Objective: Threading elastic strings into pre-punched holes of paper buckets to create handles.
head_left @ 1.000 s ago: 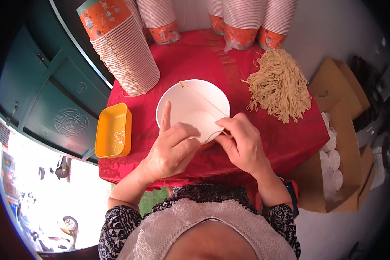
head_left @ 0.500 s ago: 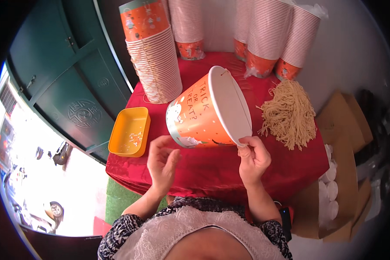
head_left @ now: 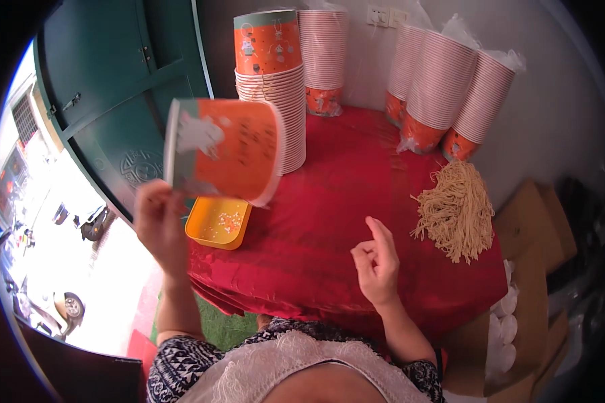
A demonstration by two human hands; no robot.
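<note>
My left hand grips an orange paper bucket by its base edge. The bucket lies on its side in the air, its mouth turned to the right, smeared by motion. It hangs in front of a tall stack of matching buckets and above a yellow plastic tray holding small white and orange bits. Over the red cloth, my right hand is raised with its fingers apart and nothing in them. To its right lies a heap of beige cord.
Several plastic-wrapped bucket stacks stand along the back of the red-covered table. A green door is at the left. Cardboard boxes with white round items sit below the table's right side.
The bucket has swung left from the table's middle, and its base is now held by my left hand. My right hand has let go of its rim. The view has shifted slightly.
</note>
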